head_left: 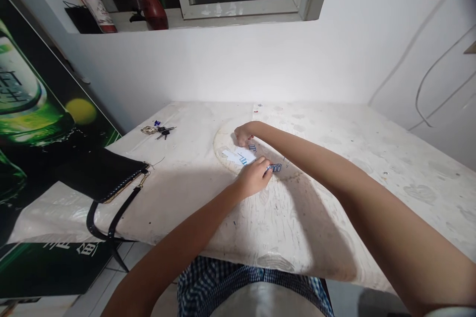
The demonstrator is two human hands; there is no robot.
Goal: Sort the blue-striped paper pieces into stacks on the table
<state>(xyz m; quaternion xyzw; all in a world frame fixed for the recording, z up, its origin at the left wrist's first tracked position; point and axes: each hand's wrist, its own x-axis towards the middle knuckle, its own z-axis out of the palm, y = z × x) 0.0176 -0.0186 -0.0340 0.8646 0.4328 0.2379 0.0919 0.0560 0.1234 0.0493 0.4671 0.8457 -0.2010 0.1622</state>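
Note:
My left hand [255,177] is closed around a few small white pieces with blue outlines [275,168], which stick out to the right of its fingers. Beyond it, my right hand [244,133] reaches across the table with its fingers curled downward; whatever they hold, if anything, is hidden. A white sheet of paper [232,156] with blue lines lies flat between and left of the hands. Just below the right hand rests another small blue-outlined piece [252,147].
A pale plastic cover spreads over the table [193,198]. Keys [165,132] lie at the left, and a black bag [107,173] with a strap hangs over the left edge. Tiny scraps dot the cover. Bottles [154,10] stand on the windowsill behind.

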